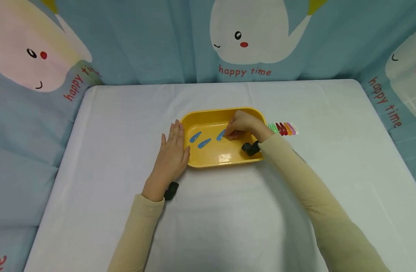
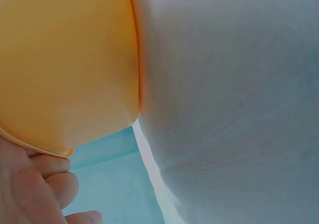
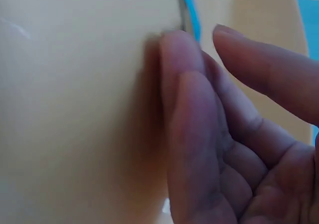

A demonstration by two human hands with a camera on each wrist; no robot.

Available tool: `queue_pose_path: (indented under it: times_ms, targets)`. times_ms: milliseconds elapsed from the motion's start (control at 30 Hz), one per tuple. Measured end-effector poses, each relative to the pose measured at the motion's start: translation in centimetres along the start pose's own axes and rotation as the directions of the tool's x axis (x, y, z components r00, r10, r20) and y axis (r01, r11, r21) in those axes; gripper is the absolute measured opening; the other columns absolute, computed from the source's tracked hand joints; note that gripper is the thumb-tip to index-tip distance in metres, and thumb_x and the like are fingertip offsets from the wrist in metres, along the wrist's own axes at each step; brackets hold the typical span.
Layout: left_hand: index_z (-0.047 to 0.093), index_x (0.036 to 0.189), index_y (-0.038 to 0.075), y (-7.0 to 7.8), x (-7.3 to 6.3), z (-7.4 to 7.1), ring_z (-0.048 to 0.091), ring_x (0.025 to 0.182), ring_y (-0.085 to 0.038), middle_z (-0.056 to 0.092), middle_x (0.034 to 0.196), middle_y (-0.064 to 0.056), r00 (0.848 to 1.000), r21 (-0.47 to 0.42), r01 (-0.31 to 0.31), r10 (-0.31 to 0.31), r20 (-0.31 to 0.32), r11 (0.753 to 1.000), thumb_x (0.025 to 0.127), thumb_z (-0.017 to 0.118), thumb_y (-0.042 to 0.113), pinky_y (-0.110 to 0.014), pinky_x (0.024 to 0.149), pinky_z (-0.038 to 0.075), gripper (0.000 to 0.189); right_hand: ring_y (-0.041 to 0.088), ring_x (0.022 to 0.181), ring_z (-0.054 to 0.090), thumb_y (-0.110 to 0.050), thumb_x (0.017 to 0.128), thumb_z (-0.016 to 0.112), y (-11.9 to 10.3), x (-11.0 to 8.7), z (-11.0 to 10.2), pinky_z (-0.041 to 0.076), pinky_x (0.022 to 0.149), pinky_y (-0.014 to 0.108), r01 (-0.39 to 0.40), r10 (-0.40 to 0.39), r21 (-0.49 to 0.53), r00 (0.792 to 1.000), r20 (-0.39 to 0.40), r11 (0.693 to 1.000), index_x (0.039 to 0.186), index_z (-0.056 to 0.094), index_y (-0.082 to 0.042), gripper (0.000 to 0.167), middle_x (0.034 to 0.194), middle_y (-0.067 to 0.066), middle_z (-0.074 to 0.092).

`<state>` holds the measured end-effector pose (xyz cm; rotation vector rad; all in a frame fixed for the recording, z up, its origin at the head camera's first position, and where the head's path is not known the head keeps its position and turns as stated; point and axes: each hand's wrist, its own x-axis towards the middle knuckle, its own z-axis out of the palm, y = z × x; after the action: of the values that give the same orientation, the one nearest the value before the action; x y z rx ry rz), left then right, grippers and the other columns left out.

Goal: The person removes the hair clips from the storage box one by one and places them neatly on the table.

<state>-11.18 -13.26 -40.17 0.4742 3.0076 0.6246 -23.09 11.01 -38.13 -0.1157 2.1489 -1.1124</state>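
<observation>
A yellow tray (image 1: 208, 160) stands on the white-covered table. My left hand (image 1: 172, 153) rests along its left rim with fingers straight; in the left wrist view fingers (image 2: 57, 174) touch the tray's rim. Three blue hair clips lie in the tray: a left clip (image 1: 195, 137), a middle clip (image 1: 204, 143) and a right clip (image 1: 221, 135). Over the tray, my right hand (image 1: 243, 124) has its bent fingertips at the right clip. Up close in the right wrist view, that clip (image 3: 190, 10) is partly hidden behind the fingertips, and a gap separates thumb and fingers.
Just right of the tray, a row of hair clips (image 1: 283, 129) lies on the table, in green, red, orange, pink and white. White cloth (image 1: 126, 124) covers the table. A blue curtain (image 1: 153, 45) with printed whales hangs behind and at the sides.
</observation>
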Motion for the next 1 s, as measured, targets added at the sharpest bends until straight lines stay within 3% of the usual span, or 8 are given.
queue_pose_path:
  times_ms: [133, 300, 400, 500, 633, 733, 900, 1000]
  targets:
    - [0.004, 0.149, -0.005, 0.0, 0.0, 0.0, -0.005, 0.143, -0.025, -0.005, 0.156, -0.015, 1.0, 0.002, -0.001, 0.001, 0.004, 1.0, 0.1, 0.035, 0.023, -0.055, 0.111, 0.003, 0.064, 0.011, 0.048, 0.061, -0.003, 0.081, 0.071, -0.1, 0.6, 0.2, 0.051, 0.051, 0.022, -0.024, 0.024, -0.014, 1.0, -0.008, 1.0, 0.074, 0.071, 0.008, 0.013, 0.057, 0.006, 0.064]
    - [0.004, 0.149, -0.005, 0.0, 0.0, -0.1, -0.005, 0.143, -0.026, -0.005, 0.156, -0.016, 1.0, 0.008, -0.003, 0.003, 0.006, 1.0, 0.101, 0.035, 0.024, -0.055, 0.111, 0.004, 0.064, 0.012, 0.047, 0.06, -0.016, 0.077, 0.078, -0.6, 0.8, 0.6, 0.049, 0.049, 0.022, -0.025, 0.013, -0.17, 0.997, -0.076, 0.985, 0.065, 0.069, 0.002, 0.024, 0.055, 0.006, 0.063]
    - [0.003, 0.149, -0.005, 0.0, 0.0, -0.2, -0.005, 0.143, -0.026, -0.005, 0.156, -0.016, 1.0, 0.009, -0.002, 0.002, 0.005, 1.0, 0.1, 0.035, 0.024, -0.054, 0.111, 0.003, 0.064, 0.013, 0.048, 0.059, -0.026, 0.074, 0.081, -1.0, 0.6, 1.1, 0.044, 0.049, 0.021, -0.021, -0.024, -0.334, 0.991, -0.132, 0.942, 0.061, 0.068, -0.001, 0.032, 0.055, 0.005, 0.062]
    - [0.003, 0.149, -0.005, 0.1, 0.0, -0.2, -0.006, 0.143, -0.025, -0.005, 0.156, -0.016, 1.0, 0.006, -0.005, 0.005, 0.001, 1.0, 0.1, 0.035, 0.024, -0.054, 0.111, 0.003, 0.065, 0.014, 0.047, 0.051, -0.032, 0.072, 0.082, -1.4, 0.5, 1.6, 0.037, 0.047, 0.022, -0.04, -0.049, -0.473, 0.983, -0.176, 0.88, 0.055, 0.059, -0.007, 0.038, 0.05, 0.002, 0.055]
    - [0.004, 0.149, -0.004, 0.1, 0.1, -0.1, -0.004, 0.143, -0.026, -0.004, 0.157, -0.016, 1.0, 0.009, -0.007, 0.007, -0.003, 1.0, 0.1, 0.035, 0.024, -0.054, 0.111, 0.003, 0.064, 0.013, 0.046, 0.038, -0.03, 0.07, 0.082, -1.5, 0.3, 2.0, 0.028, 0.048, 0.024, -0.053, -0.071, -0.549, 0.977, -0.201, 0.834, 0.051, 0.044, -0.013, 0.046, 0.048, -0.002, 0.039]
    - [0.004, 0.149, -0.004, 0.1, 0.1, -0.1, -0.003, 0.144, -0.027, -0.004, 0.157, -0.016, 1.0, 0.01, -0.003, 0.003, -0.003, 1.0, 0.101, 0.035, 0.024, -0.054, 0.111, 0.003, 0.064, 0.012, 0.045, 0.037, -0.024, 0.071, 0.081, -1.3, 0.3, 1.8, 0.029, 0.047, 0.023, -0.027, -0.081, -0.525, 0.98, -0.182, 0.851, 0.049, 0.046, -0.012, 0.043, 0.046, -0.002, 0.04]
    - [0.004, 0.149, -0.005, 0.1, 0.0, -0.1, -0.001, 0.144, -0.029, -0.003, 0.157, -0.016, 1.0, 0.01, -0.001, 0.001, -0.002, 1.0, 0.101, 0.036, 0.024, -0.054, 0.111, 0.004, 0.064, 0.012, 0.047, 0.051, -0.01, 0.072, 0.077, -0.5, 0.5, 1.2, 0.037, 0.046, 0.021, 0.029, -0.077, -0.368, 0.99, -0.115, 0.929, 0.055, 0.065, -0.004, 0.021, 0.051, 0.002, 0.058]
    - [0.005, 0.149, -0.005, 0.1, -0.1, -0.1, -0.001, 0.144, -0.028, -0.003, 0.157, -0.016, 1.0, 0.007, 0.0, 0.0, -0.003, 1.0, 0.1, 0.036, 0.024, -0.055, 0.111, 0.004, 0.064, 0.012, 0.049, 0.056, -0.004, 0.072, 0.074, -0.3, 0.5, 1.1, 0.044, 0.049, 0.022, 0.04, -0.066, -0.262, 0.994, -0.091, 0.964, 0.06, 0.069, 0.0, 0.013, 0.055, 0.004, 0.062]
